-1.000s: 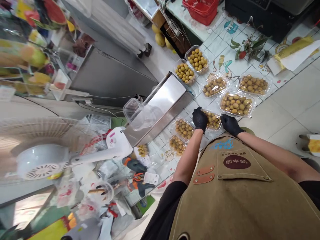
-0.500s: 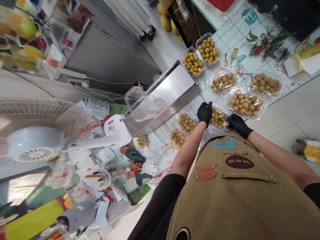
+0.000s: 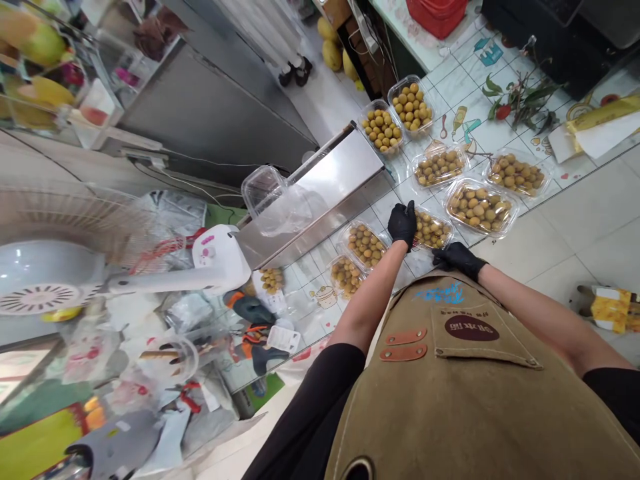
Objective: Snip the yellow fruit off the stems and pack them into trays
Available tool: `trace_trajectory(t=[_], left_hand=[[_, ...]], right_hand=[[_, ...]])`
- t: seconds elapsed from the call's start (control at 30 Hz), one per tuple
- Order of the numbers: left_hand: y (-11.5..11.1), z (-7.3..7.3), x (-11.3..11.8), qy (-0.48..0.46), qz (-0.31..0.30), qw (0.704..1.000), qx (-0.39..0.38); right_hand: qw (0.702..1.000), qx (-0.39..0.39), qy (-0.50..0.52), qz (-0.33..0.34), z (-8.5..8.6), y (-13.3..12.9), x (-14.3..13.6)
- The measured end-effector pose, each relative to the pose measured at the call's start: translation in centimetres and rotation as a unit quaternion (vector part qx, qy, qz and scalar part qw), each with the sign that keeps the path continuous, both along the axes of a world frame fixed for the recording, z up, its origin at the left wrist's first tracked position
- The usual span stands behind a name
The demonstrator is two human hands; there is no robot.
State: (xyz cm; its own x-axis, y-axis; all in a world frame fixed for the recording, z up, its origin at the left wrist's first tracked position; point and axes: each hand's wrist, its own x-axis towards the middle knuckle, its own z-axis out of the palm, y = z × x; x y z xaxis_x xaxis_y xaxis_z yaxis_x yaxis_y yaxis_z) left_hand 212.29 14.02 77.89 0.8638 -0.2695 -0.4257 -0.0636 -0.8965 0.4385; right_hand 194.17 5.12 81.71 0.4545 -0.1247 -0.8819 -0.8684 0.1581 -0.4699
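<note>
A clear plastic box of round yellow-brown fruit, longans by their look, (image 3: 432, 231) lies on the tiled counter between my black-gloved hands. My left hand (image 3: 403, 223) is closed at the box's left edge. At its near right corner, the fingers of my right hand (image 3: 459, 259) are closed on the rim. Beyond my right hand is a larger filled box (image 3: 481, 207), with another filled box (image 3: 518, 173) behind it. To the left of my left forearm sit two more filled boxes, one (image 3: 367, 244) behind the other (image 3: 346, 275).
A steel appliance (image 3: 325, 193) carries empty clear boxes (image 3: 270, 193). More filled boxes (image 3: 381, 129) stand at its far end. A leafy sprig (image 3: 523, 100) lies at the back right. On the left are a white fan (image 3: 45, 273) and gloves (image 3: 253, 310). A person's shoes (image 3: 296, 71) show beyond.
The whole view has shifted slightly. My right hand has slid from the box's right end toward its near edge. My left hand stays at the left edge.
</note>
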Motion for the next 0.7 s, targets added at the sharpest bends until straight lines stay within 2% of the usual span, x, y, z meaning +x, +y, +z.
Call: trace_trajectory(t=[0.07, 0.2, 0.3, 0.37, 0.43, 0.5, 0.57, 0.6, 0.67, 0.7], left_hand=[[0.2, 0.2, -1.1, -0.046, -0.021, 0.999, -0.017], [0.6, -0.1, -5.4, -0.123, -0.13, 0.98, -0.085], [0.6, -0.7, -7.8, -0.115, -0.173, 0.97, -0.123], [0.8, -0.7, -8.0, -0.102, -0.185, 0.967, -0.144], [1.3, -0.2, -7.6, -0.086, -0.212, 0.957, -0.181], [2.6, 1.0, -7.3, -0.058, -0.226, 0.944, -0.233], [4.3, 2.6, -7.6, -0.016, -0.202, 0.939, -0.278], [5.4, 3.5, -7.9, 0.007, -0.178, 0.938, -0.296], [7.7, 5.3, -8.6, 0.044, -0.118, 0.939, -0.32], [9.0, 6.2, -9.0, 0.053, -0.081, 0.939, -0.329]], right_hand=[[0.999, -0.023, -0.005, 0.042, 0.1, -0.1, 0.2], [0.984, -0.086, -0.029, 0.156, 1.6, -0.3, 0.0], [0.956, -0.147, -0.061, 0.246, 4.5, -1.1, -1.1], [0.927, -0.171, -0.138, 0.304, 7.1, -2.6, -1.1], [0.897, -0.212, -0.244, 0.302, 9.4, -5.3, 0.7], [0.871, -0.299, -0.319, 0.224, 11.0, -8.7, 5.1], [0.838, -0.402, -0.34, 0.142, 11.4, -12.3, 11.7], [0.826, -0.436, -0.336, 0.124, 11.2, -14.0, 15.4], [0.825, -0.475, -0.273, 0.139, 10.5, -16.6, 22.5], [0.828, -0.485, -0.223, 0.172, 10.2, -17.4, 25.6]])
